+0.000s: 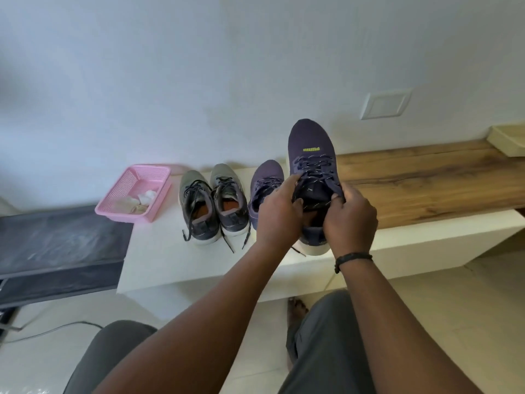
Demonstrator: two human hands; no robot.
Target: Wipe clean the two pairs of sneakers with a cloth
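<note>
Both hands, left hand [277,211] and right hand [350,220], fingers curled on collar of navy sneaker [311,155] tilted toe-up at 12 o'clock above surface [159,251]; advisable: one-hand hold, cloth [146,196] from pink basket [113,207] at 10 o'clock.

The big sneaker [311,155] is dark purple with yellow-green letters and speckled laces. Its mate [265,180] is purple too. The other pair [211,200] is grey with orange insides. The basket [133,194] is pink. The wristband [352,258] is black
</note>
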